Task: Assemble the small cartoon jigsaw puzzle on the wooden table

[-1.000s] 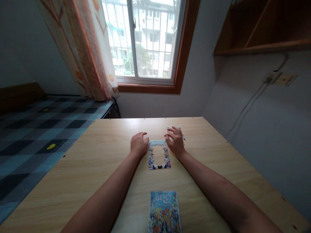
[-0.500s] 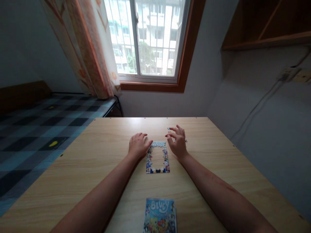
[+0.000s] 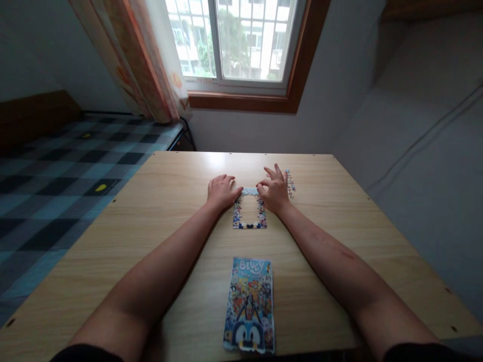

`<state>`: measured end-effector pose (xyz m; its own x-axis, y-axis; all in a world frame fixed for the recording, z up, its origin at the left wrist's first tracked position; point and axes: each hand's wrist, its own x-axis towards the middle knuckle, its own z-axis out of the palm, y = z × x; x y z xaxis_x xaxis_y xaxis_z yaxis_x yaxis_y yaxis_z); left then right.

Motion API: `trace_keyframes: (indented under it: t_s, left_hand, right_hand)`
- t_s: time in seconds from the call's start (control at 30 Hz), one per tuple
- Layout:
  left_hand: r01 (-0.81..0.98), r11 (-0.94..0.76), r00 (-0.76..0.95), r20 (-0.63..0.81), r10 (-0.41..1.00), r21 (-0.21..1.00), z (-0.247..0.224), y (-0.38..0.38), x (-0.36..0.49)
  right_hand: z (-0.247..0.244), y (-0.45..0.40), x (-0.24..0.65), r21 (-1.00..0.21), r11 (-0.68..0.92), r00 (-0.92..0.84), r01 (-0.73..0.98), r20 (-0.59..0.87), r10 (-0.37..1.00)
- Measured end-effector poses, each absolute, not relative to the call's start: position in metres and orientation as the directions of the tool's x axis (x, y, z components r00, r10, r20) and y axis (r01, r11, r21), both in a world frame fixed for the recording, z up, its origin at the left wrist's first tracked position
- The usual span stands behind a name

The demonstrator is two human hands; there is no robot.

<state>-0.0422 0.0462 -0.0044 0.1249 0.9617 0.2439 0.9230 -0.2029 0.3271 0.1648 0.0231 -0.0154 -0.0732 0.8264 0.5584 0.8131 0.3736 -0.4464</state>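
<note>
A jigsaw puzzle border (image 3: 249, 225) lies flat on the wooden table, with bare tabletop showing through its middle. My left hand (image 3: 222, 192) rests open at the border's upper left corner, fingers extended and thumb touching or close to its edge. On the opposite side, my right hand (image 3: 275, 192) is at the upper right corner, thumb and index finger pinched together while the other fingers are raised. Whatever that pinch holds is too small to make out. Loose puzzle pieces (image 3: 291, 184) are spread just beyond my right hand, which partly covers them.
A "Bluey" picture packet (image 3: 249, 301) lies near the table's front edge. The table (image 3: 181, 241) runs toward a window (image 3: 251, 45) with a curtain (image 3: 145, 60). To the left is a bed with a checked cover (image 3: 71, 201).
My view has tipped downward, bringing the whole packet into sight. My right hand has come closer to the border's upper right corner, thumb and index finger pinched. My left hand stays beside the border.
</note>
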Motion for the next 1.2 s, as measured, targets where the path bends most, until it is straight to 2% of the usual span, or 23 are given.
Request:
trace_keyframes:
  t_s: [0.17, 0.5, 0.63, 0.77, 0.87, 0.97, 1.07, 1.2]
  left_hand:
    - [0.884, -0.223, 0.106, 0.288, 0.952, 0.411, -0.008, 0.052, -0.046]
    - [0.793, -0.276, 0.067, 0.371, 0.926, 0.543, -0.014, 0.063, -0.059]
    - [0.776, -0.296, 0.07, 0.39, 0.918, 0.557, -0.014, 0.063, -0.063]
    - [0.786, -0.286, 0.056, 0.398, 0.916, 0.548, -0.015, 0.062, -0.064]
    - [0.804, -0.274, 0.057, 0.39, 0.919, 0.528, -0.017, 0.062, -0.064]
    - [0.811, -0.268, 0.059, 0.383, 0.922, 0.52, -0.017, 0.061, -0.065]
    - [0.815, -0.269, 0.064, 0.383, 0.922, 0.513, -0.015, 0.059, -0.066]
    - [0.817, -0.272, 0.064, 0.388, 0.919, 0.508, -0.014, 0.058, -0.066]
  right_hand:
    - [-0.016, 0.023, 0.164, -0.427, 0.389, -0.07, 0.816, 0.596, 0.8]
    - [-0.015, 0.025, 0.163, -0.497, 0.399, -0.02, 0.771, 0.607, 0.794]
    - [-0.001, 0.029, 0.174, -0.51, 0.453, 0.063, 0.731, 0.711, 0.7]
    - [0.021, 0.043, 0.215, -0.551, 0.452, 0.256, 0.702, 0.787, 0.561]
    - [0.018, 0.056, 0.254, -0.662, 0.353, 0.417, 0.661, 0.715, 0.561]
    - [-0.003, 0.067, 0.281, -0.793, 0.201, 0.527, 0.575, 0.547, 0.65]
    - [-0.027, 0.076, 0.292, -0.839, 0.107, 0.564, 0.533, 0.447, 0.694]
    - [-0.041, 0.085, 0.294, -0.849, 0.043, 0.563, 0.527, 0.387, 0.73]
